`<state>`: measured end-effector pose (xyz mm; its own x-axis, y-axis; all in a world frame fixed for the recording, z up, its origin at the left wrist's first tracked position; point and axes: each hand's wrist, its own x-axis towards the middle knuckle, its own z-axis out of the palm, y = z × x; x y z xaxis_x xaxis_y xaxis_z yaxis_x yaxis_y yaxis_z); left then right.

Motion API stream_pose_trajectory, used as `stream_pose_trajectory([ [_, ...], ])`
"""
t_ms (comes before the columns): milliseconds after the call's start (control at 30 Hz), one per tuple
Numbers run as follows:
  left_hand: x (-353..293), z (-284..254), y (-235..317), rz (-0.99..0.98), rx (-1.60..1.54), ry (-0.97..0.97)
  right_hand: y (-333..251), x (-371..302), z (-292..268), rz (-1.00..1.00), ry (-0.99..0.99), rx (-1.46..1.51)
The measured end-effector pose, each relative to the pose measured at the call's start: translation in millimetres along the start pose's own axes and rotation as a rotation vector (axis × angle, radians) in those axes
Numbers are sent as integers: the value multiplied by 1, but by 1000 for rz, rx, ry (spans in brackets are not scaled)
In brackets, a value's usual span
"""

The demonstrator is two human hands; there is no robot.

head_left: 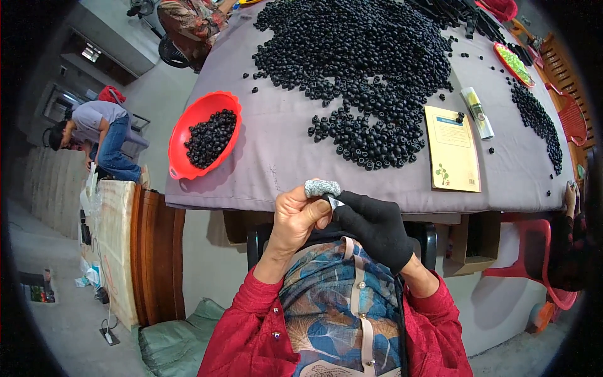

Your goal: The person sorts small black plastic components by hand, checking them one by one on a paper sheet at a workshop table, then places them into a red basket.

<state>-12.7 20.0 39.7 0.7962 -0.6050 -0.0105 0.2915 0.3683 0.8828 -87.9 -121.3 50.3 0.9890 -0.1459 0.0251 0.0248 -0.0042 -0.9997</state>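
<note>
Just in front of the table's near edge, my two hands meet close to my body. My left hand [295,217] is bare but for a speckled grey sleeve [322,188] over one fingertip. Its thumb and fingers are pressed together. My right hand [377,226] wears a black glove, its fingers closed at my left thumb. A small silvery-white pointed piece [335,202] shows between the hands, seemingly pinched by the gloved fingers. What else the fingers hold is hidden. Beyond them a large heap of small black ring-shaped parts [370,69] covers the grey tablecloth [282,157].
A red bowl [234,129] of black parts stands left, a yellow booklet [453,163] and a rolled packet [478,116] right. Farther right are a green-filled basket [515,65] and red chairs [534,251]. A person [110,135] bends at far left; others sit around the table.
</note>
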Motion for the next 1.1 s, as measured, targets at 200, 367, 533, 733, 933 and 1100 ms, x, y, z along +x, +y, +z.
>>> stream_pose_trajectory([
  [200, 0, 1, -1, 23, 27, 16, 1, 1, 1, 35, 5, 36],
  [367, 1, 0, -2, 24, 42, 18, 4, 1, 2, 39, 14, 71],
  [533, 1, 0, -3, 31, 61, 24, 2, 1, 1, 52, 13, 40],
  [733, 3, -4, -6, 26, 90, 4, 2, 3, 1, 32, 21, -33],
  [933, 4, -5, -8, 36, 111, 4, 1, 3, 2, 38, 30, -57],
  [1100, 4, -7, -11, 44, 139, 9, 7, 4, 2, 54, 39, -62],
])
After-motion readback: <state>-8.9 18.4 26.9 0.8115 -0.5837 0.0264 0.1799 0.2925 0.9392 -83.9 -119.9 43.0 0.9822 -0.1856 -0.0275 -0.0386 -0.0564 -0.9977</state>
